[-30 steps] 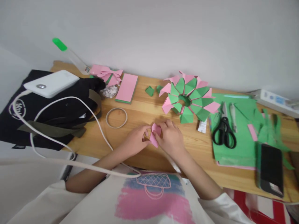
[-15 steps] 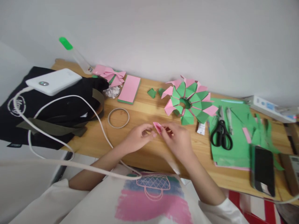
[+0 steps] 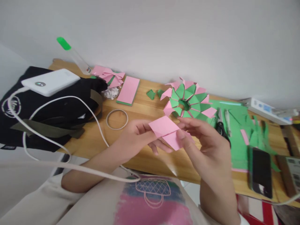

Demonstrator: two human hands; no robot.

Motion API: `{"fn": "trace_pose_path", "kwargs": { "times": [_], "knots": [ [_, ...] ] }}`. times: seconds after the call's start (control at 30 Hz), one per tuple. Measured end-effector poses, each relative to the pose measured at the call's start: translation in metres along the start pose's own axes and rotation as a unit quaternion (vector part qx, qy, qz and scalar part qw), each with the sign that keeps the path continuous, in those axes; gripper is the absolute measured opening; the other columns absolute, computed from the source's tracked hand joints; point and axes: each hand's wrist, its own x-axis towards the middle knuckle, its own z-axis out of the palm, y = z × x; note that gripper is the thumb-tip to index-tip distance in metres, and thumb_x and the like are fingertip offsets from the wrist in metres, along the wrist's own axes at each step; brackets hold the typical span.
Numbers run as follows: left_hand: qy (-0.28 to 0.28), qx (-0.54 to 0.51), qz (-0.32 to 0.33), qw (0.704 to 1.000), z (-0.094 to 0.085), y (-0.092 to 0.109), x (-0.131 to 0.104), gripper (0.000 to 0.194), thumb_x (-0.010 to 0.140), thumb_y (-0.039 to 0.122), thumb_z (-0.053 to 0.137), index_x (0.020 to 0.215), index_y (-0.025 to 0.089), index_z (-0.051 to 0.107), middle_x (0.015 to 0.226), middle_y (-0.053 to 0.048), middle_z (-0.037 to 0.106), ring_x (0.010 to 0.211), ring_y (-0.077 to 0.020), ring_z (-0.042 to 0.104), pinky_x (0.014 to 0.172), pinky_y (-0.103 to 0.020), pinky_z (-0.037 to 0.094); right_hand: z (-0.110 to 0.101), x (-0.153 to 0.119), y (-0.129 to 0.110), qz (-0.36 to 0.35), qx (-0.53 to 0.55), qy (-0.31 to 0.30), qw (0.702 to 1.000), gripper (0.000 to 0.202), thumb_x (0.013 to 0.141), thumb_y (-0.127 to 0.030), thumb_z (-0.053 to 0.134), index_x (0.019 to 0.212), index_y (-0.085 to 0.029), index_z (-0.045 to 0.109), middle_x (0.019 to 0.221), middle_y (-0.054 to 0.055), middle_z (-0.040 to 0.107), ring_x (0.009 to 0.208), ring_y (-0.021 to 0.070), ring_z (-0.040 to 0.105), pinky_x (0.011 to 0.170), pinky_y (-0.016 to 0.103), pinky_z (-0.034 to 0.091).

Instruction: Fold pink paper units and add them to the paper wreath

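Observation:
Between my two hands is a folded pink paper piece (image 3: 164, 125), its creased diamond-shaped face turned up toward me. My left hand (image 3: 142, 136) grips its left corner, thumb on top and fingers underneath. On the other side, my right hand (image 3: 201, 143) pinches the right part, thumb pressed on the face. Just beyond my right fingers stands a ring of joined green and pink folded paper units (image 3: 187, 98). Two small green folded pieces (image 3: 150, 94) lie to the left of that ring.
Scissors (image 3: 221, 126) lie on green paper (image 3: 239, 153) at the right, beside a phone (image 3: 260, 172). A pink paper stack (image 3: 128, 90), a tape ring (image 3: 117, 119) and a black bag (image 3: 51, 109) with a power bank (image 3: 51, 82) are leftward. A white cable (image 3: 93, 173) crosses my left forearm.
The pink paper has been turned and opened out, now showing a wide diamond face. My right hand has moved right and come nearer, and my left hand now grips the paper's left corner.

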Motion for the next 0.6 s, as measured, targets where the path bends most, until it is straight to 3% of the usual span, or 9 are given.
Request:
{"fn": "trace_pose_path", "kwargs": {
  "times": [0.1, 0.17, 0.33, 0.43, 0.6],
  "knots": [
    [-0.010, -0.032, -0.011, 0.999, 0.004, -0.001, -0.001, 0.012, 0.085, 0.022, 0.066, 0.083, 0.015, 0.075, 0.071, -0.003, 0.077, 0.064, -0.0148, 0.074, 0.048, -0.014, 0.053, 0.001, -0.005, 0.003, 0.044, 0.096, -0.007, 0.994, 0.024, 0.087, -0.018, 0.063, 0.111, -0.025, 0.064, 0.079, -0.002, 0.067, 0.066, 0.0119, 0.063, 0.061, 0.027, 0.054],
    [-0.006, -0.036, -0.007, 0.999, 0.007, -0.002, 0.000, 0.013, 0.085, 0.020, 0.065, 0.081, 0.015, 0.076, 0.069, -0.002, 0.077, 0.063, -0.0140, 0.074, 0.047, -0.013, 0.052, 0.002, -0.008, 0.002, 0.026, 0.099, 0.012, 0.995, 0.028, 0.086, -0.015, 0.064, 0.113, -0.026, 0.063, 0.084, -0.002, 0.067, 0.072, 0.0122, 0.064, 0.065, 0.027, 0.054],
    [0.017, -0.032, 0.028, 0.999, 0.011, -0.006, 0.004, 0.011, 0.082, 0.012, 0.065, 0.083, 0.016, 0.075, 0.069, 0.000, 0.077, 0.061, -0.0131, 0.073, 0.047, -0.013, 0.052, -0.003, -0.010, -0.003, -0.109, -0.064, 0.059, 0.990, 0.030, 0.079, -0.009, 0.069, 0.106, -0.020, 0.064, 0.098, 0.003, 0.067, 0.093, 0.0179, 0.062, 0.081, 0.034, 0.052],
    [0.039, -0.013, 0.055, 0.998, 0.012, -0.006, 0.004, 0.009, 0.079, 0.010, 0.068, 0.081, 0.016, 0.075, 0.069, 0.000, 0.077, 0.059, -0.0116, 0.072, 0.047, -0.013, 0.052, -0.008, -0.010, -0.004, -0.138, -0.111, 0.061, 0.982, 0.023, 0.077, -0.008, 0.070, 0.097, -0.018, 0.066, 0.096, 0.005, 0.068, 0.094, 0.0196, 0.064, 0.083, 0.036, 0.051],
    [0.051, -0.002, 0.063, 0.997, 0.014, -0.005, 0.004, 0.011, 0.078, 0.010, 0.068, 0.083, 0.016, 0.075, 0.071, 0.000, 0.077, 0.057, -0.0101, 0.071, 0.048, -0.013, 0.052, -0.016, -0.011, -0.002, -0.172, -0.119, 0.058, 0.976, 0.027, 0.075, -0.002, 0.070, 0.098, -0.015, 0.068, 0.099, 0.008, 0.068, 0.094, 0.0187, 0.065, 0.080, 0.034, 0.052]
  ]
}}
